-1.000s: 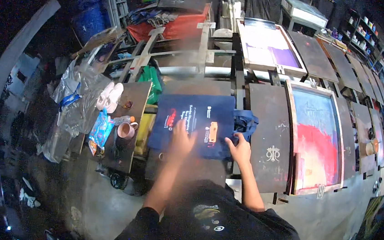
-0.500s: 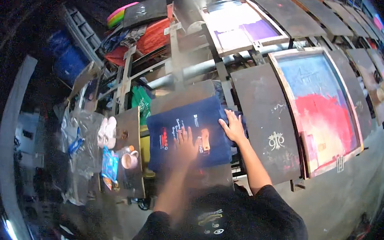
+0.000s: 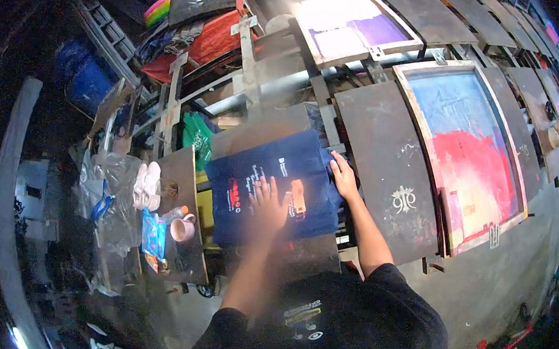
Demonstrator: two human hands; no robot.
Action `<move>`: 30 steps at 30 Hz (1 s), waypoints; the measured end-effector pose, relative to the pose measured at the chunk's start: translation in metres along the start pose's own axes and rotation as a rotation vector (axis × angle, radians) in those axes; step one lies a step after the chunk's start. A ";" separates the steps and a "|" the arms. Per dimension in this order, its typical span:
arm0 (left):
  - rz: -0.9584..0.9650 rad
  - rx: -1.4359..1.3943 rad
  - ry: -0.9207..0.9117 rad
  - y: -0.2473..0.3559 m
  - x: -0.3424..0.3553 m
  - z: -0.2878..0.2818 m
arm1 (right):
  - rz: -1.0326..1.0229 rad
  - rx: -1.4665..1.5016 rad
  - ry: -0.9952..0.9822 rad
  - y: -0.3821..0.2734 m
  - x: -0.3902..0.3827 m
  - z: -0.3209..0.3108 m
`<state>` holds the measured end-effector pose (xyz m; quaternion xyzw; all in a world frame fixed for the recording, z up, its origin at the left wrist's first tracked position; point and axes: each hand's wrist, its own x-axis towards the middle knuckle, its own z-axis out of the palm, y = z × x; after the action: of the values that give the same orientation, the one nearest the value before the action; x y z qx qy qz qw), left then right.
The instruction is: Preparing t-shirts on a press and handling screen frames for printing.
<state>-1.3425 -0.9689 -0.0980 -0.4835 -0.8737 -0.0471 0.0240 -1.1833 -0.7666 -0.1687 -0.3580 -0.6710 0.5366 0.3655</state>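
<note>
A dark blue piece of fabric [image 3: 306, 155] with white, red and orange prints is spread over a dark board [image 3: 256, 131] in front of me. My left hand [image 3: 268, 207] rests on its middle, palm down, with the fingers spread; the wrist is somewhat blurred. At the fabric's right edge, my right hand [image 3: 344, 180] touches a bunched dark blue part, its fingers stretched out. Whether that part belongs to the same piece cannot be made out.
On the right are a brown board [image 3: 387, 164] with a white print and a framed screen [image 3: 473, 165] smeared with pink ink. Another screen [image 3: 359, 25] lies farther back. A side board on the left carries a pink mug [image 3: 182, 230], white shoes [image 3: 147, 186] and a blue packet [image 3: 153, 233].
My right hand's fingers have drawn closer together at the fabric's right edge. My left hand stays flat on the print. The whole view has shifted slightly.
</note>
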 end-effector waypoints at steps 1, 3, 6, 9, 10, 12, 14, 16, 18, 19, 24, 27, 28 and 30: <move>0.001 -0.006 0.001 0.001 0.000 0.000 | 0.013 0.015 -0.001 0.000 0.000 -0.001; -0.001 -0.016 0.004 0.002 0.000 -0.001 | 0.027 -0.021 0.024 -0.004 0.001 -0.005; -0.023 -0.022 -0.021 0.000 -0.001 0.000 | 0.083 -0.011 0.125 -0.038 0.004 -0.013; -0.031 -0.016 -0.015 0.001 -0.001 -0.002 | -0.023 0.001 0.247 -0.089 0.009 -0.019; -0.036 -0.025 -0.022 0.001 -0.001 -0.002 | -0.133 -0.011 0.334 -0.101 0.010 -0.019; -0.037 -0.034 -0.031 0.001 0.000 -0.003 | -0.260 -0.083 0.335 -0.116 0.009 -0.015; -0.042 -0.015 -0.035 0.000 0.000 -0.003 | -0.324 -0.266 0.211 -0.114 0.009 -0.009; -0.034 -0.015 -0.032 -0.001 0.000 -0.002 | -0.146 -0.340 0.009 -0.080 0.005 0.000; -0.014 -0.015 -0.032 0.006 0.001 -0.003 | 0.056 -0.150 -0.014 -0.020 -0.001 0.004; -0.016 -0.005 -0.035 0.004 0.001 -0.001 | 0.050 -0.146 -0.015 -0.017 0.002 0.002; -0.028 -0.027 -0.030 0.000 0.001 -0.004 | 0.027 -0.120 0.003 -0.011 0.001 0.006; -0.036 -0.040 -0.037 0.006 0.002 -0.007 | 0.023 -0.009 0.085 -0.008 0.000 0.002; -0.037 -0.041 -0.042 0.007 0.002 -0.008 | 0.015 0.026 0.126 -0.010 0.000 0.001; -0.055 -0.036 -0.039 0.008 0.002 -0.010 | 0.027 0.041 0.130 -0.016 0.000 -0.003</move>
<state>-1.3367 -0.9645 -0.0872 -0.4605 -0.8860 -0.0539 -0.0027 -1.1824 -0.7677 -0.1525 -0.3935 -0.6297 0.5309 0.4083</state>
